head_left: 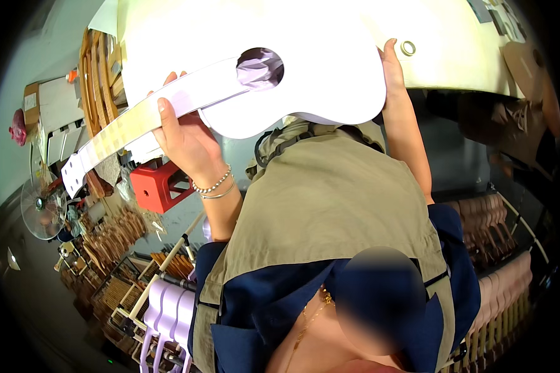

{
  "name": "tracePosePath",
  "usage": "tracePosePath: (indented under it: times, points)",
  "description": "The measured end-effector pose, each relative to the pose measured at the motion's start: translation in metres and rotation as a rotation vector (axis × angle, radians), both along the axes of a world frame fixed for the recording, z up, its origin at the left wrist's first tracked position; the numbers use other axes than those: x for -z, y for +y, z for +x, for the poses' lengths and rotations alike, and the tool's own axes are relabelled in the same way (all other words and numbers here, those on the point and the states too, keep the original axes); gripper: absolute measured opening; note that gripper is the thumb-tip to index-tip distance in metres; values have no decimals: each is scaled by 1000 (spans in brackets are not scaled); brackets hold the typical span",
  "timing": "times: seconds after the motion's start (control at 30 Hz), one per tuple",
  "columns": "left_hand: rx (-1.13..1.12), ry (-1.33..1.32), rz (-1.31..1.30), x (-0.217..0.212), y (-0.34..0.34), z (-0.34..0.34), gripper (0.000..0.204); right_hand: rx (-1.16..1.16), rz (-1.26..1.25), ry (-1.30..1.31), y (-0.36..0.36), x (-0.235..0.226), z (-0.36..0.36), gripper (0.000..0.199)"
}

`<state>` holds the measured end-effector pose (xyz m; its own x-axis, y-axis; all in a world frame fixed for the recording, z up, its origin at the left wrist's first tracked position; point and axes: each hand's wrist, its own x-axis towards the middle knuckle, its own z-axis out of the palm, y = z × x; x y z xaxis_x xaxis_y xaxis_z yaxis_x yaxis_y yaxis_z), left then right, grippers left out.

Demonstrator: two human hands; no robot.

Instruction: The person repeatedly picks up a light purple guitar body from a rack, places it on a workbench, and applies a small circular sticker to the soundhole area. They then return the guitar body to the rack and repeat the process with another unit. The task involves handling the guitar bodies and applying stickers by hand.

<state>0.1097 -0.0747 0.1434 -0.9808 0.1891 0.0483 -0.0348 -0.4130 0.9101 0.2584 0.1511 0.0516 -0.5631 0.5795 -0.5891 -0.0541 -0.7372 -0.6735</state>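
I see the left hand (191, 142) clasping the neck of the white guitar (330, 81) at the table (457, 65) edge, its upper outline lost in glare; with fingers hidden, I can't tell whether the right hand (392, 73), touching the body's end, grips.

A cream-white table (457, 46) filled the upper view, its near edge curved by the lens. A ring-shaped roll of tape (408, 54) lay flat on it toward the right; a white ukulele (336, 93) overlapped its near edge, though whether the two touched could not be told. Lower left, a red plastic stool (148, 188) stood on the grey floor (230, 152). A tubular rack (138, 304) carried lilac instrument bodies (168, 308).
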Motion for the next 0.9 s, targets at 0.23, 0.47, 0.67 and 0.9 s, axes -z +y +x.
tracePosePath:
  times: [0.23,0.47,0.67,0.9]
  points:
    - [46,85,-22,-10,11,8,41,9,-64,26,8,13,5,78]
    - [62,98,-35,-13,12,13,44,18,-72,14,7,18,7,77]
    - [73,117,-83,-17,15,19,45,-8,-117,105,13,37,12,77]
    - [209,249,-132,-21,9,16,41,-94,-20,224,3,25,15,68]
